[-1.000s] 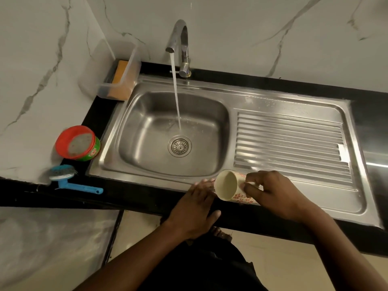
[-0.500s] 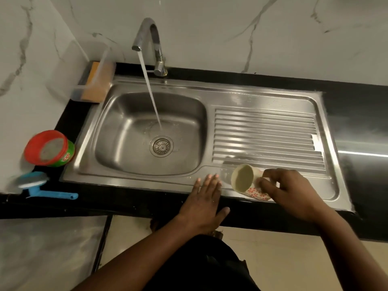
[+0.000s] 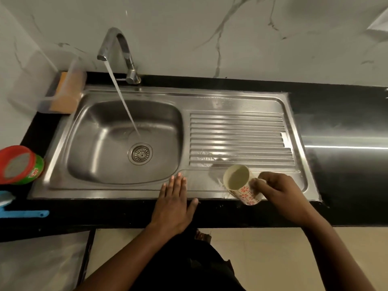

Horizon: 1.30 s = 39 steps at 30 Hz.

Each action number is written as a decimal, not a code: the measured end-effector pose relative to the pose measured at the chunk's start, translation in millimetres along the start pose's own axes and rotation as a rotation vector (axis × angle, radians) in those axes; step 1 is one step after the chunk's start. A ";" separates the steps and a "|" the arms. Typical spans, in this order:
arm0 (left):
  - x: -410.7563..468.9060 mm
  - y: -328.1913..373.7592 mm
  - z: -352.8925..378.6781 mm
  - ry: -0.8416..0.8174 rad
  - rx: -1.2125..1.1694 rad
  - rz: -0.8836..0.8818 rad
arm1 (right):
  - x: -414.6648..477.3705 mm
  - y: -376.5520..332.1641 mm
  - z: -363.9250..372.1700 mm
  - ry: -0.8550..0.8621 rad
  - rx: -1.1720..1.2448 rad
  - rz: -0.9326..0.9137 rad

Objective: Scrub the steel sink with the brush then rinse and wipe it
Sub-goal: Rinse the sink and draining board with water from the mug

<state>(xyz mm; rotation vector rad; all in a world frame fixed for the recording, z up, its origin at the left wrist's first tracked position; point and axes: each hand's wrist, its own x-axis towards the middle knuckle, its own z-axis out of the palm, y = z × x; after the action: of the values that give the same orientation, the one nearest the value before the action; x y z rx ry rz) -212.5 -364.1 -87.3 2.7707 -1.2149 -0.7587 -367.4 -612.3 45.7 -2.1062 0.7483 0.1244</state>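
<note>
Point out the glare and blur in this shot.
Head view: glare streaks the drainboard ridges and the black counter at right; same view, the red tub and the clear sponge holder near the left edge are smeared by blur.

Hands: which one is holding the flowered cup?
The right hand grips the flowered cup; the left hand lies flat on the sink rim, empty.
</note>
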 end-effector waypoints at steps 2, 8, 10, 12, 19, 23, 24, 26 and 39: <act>-0.7 6.4 -3.4 -0.037 -0.017 0.015 | -9.6 1.8 -1.0 0.039 0.027 0.027; 12.5 38.5 -4.2 -0.140 0.077 0.400 | -22.5 2.2 17.8 0.133 -0.082 0.114; 23.5 48.1 -1.6 -0.127 0.086 0.445 | -22.1 -1.1 23.1 0.155 -0.155 0.114; 33.2 56.2 0.0 -0.119 0.091 0.461 | -20.1 -5.8 25.8 0.167 -0.205 0.105; 56.5 77.5 2.1 -0.077 0.039 0.379 | -14.5 7.7 7.3 0.173 -0.203 0.112; 57.5 102.4 4.2 -0.075 0.025 0.292 | -25.1 33.4 -19.0 0.202 0.088 0.124; 55.1 112.5 6.4 -0.084 0.031 0.329 | -28.4 39.8 -26.7 0.210 0.119 0.117; 50.3 132.9 11.5 -0.108 0.062 0.445 | -34.2 51.2 -40.3 0.221 0.133 0.112; 71.6 143.9 10.4 -0.005 -0.034 0.135 | 1.9 76.0 -60.5 0.063 -0.316 -0.085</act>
<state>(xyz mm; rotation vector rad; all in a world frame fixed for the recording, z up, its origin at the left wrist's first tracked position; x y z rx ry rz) -274.5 -512.4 -96.6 2.6296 -1.3598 -0.7680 -418.7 -693.0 28.4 -2.4484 0.7121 0.1375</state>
